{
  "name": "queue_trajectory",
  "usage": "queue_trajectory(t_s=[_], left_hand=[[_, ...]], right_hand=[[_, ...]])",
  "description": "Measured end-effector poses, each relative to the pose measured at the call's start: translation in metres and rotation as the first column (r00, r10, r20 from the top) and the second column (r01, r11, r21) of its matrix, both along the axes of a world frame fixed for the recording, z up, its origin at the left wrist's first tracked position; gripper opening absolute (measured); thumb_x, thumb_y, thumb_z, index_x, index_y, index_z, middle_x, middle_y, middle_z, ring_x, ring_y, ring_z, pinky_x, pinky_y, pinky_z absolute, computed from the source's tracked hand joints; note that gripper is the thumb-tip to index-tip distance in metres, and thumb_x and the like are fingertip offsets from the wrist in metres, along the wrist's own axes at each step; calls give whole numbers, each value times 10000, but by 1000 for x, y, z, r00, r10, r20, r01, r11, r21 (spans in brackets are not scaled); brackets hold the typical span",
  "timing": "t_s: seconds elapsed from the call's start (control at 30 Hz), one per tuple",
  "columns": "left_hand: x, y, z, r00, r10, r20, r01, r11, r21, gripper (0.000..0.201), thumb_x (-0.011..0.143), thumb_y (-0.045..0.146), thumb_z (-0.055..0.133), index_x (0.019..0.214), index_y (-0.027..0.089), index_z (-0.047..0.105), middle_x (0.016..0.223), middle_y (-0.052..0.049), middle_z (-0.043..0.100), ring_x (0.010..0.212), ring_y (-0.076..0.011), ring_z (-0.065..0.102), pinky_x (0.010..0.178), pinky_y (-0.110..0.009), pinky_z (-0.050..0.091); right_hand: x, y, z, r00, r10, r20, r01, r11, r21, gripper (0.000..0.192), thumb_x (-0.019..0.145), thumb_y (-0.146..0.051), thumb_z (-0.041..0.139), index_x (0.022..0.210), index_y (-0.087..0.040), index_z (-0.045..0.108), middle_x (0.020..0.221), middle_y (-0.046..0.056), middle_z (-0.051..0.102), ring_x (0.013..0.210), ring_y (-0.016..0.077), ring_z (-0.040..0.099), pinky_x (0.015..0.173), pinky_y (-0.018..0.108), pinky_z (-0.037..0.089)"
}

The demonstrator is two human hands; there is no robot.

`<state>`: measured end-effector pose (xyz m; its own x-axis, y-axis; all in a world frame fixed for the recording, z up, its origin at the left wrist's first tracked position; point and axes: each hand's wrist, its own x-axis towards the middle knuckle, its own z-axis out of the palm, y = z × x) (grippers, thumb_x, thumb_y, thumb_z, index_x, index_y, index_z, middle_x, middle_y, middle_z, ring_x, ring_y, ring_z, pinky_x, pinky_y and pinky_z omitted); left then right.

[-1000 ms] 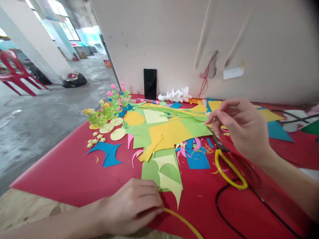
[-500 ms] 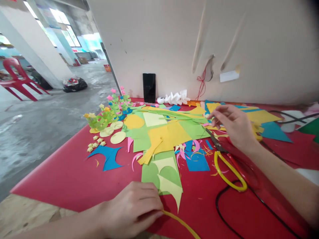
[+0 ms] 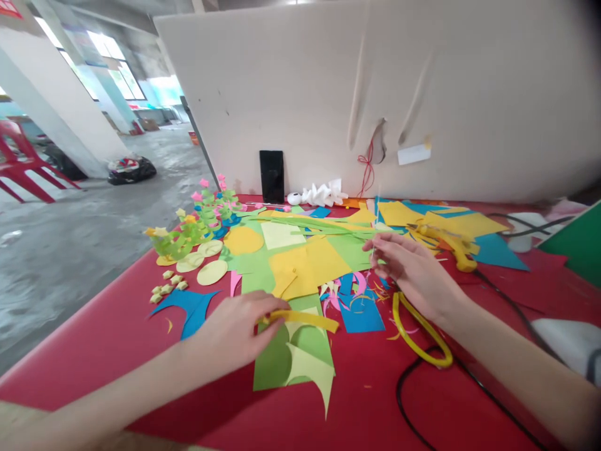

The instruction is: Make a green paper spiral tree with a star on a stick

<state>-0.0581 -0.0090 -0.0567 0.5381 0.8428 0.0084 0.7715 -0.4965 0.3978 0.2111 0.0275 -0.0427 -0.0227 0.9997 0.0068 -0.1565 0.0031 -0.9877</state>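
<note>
My left hand (image 3: pixel 237 329) pinches one end of a yellow paper strip (image 3: pixel 305 321), which lies across a green sheet with curved cut-outs (image 3: pixel 282 363). My right hand (image 3: pixel 416 272) hovers over the pile of green and yellow papers (image 3: pixel 305 257). Its fingertips are drawn together on what looks like a thin pale thread (image 3: pixel 376 225) rising from them. The yellow-handled scissors (image 3: pixel 420 335) lie on the red table (image 3: pixel 117 338), partly under my right wrist.
A yellow glue gun (image 3: pixel 448 243) lies behind my right hand, and a black cable (image 3: pixel 406 407) loops near the front edge. Green paper spirals (image 3: pixel 188 228), pale discs and a blue scrap (image 3: pixel 188 304) are at the left. A black phone (image 3: pixel 272 176) leans on the white board.
My left hand has moved forward from the table edge, carrying the yellow strip onto the green sheet. My right hand has pulled back toward me and to the left.
</note>
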Motion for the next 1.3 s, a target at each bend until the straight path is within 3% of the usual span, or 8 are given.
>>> queue_trajectory(t_s=[0.07, 0.17, 0.23, 0.33, 0.77, 0.9, 1.13, 1.3], left_hand=[[2, 10, 8, 989, 39, -143, -33, 999, 44, 280, 843, 327, 472, 1042, 206, 628, 1019, -82, 662, 876, -251, 626, 726, -344, 488], [17, 20, 20, 998, 33, -57, -28, 995, 97, 318, 875, 327, 409, 1050, 164, 618, 1121, -104, 626, 1051, -287, 550, 884, -434, 427], [32, 24, 25, 985, 25, 169, -16, 998, -57, 316, 885, 343, 403, 1033, 168, 620, 1075, -79, 648, 1019, -242, 569, 909, -408, 415], [54, 30, 26, 862, 75, 502, 144, 912, -384, 267, 872, 327, 440, 940, 150, 629, 953, -53, 673, 892, -175, 615, 841, -316, 463], [65, 34, 19, 788, 189, 586, 201, 821, -535, 159, 747, 276, 619, 767, 118, 623, 634, 4, 606, 514, -66, 545, 525, -185, 439], [53, 46, 34, 745, 228, 626, 168, 845, -508, 109, 768, 241, 600, 747, 134, 604, 574, 33, 572, 463, -47, 504, 478, -164, 405], [24, 80, 45, 568, 345, 747, 116, 865, -488, 94, 763, 223, 600, 748, 133, 577, 619, 31, 559, 446, -47, 503, 412, -160, 405], [3, 98, 50, 437, 395, 808, 61, 883, -465, 119, 752, 194, 625, 863, 158, 646, 673, 30, 579, 495, -37, 555, 397, -114, 418]], right_hand=[[-5, -5, 1, 1000, 15, -27, -16, 999, -40, 113, 845, -231, 558, 846, -120, 536, 733, -24, 508, 550, 45, 453, 444, 153, 377], [-13, -13, 1, 998, 54, -45, -58, 995, -81, 142, 825, -254, 579, 816, -123, 526, 690, -34, 497, 509, 35, 415, 424, 147, 344], [-19, -18, 0, 996, 82, -38, -85, 992, -88, 181, 791, -291, 609, 798, -129, 528, 681, -28, 519, 502, 32, 408, 420, 144, 319], [-27, -26, -3, 993, 118, 7, -116, 989, -94, 224, 750, -348, 631, 776, -148, 533, 601, -39, 510, 475, 34, 389, 414, 151, 285], [-31, -41, -12, 884, 106, 454, -125, 992, 12, 271, 763, -438, 518, 747, -169, 533, 663, -9, 542, 518, 76, 444, 449, 199, 337], [-5, -32, 0, 680, 77, 729, -174, 983, 58, 272, 779, -423, 502, 925, -206, 575, 844, 23, 627, 729, 144, 566, 620, 244, 434], [65, -39, -21, 78, 30, 996, -34, 999, -28, 296, 799, -316, 519, 1010, -121, 594, 909, 175, 628, 833, 315, 597, 684, 411, 426], [86, -48, -57, -70, 68, 995, -45, 996, -71, 399, 842, -296, 547, 1203, -137, 486, 1135, 125, 570, 1008, 216, 560, 879, 403, 441]])
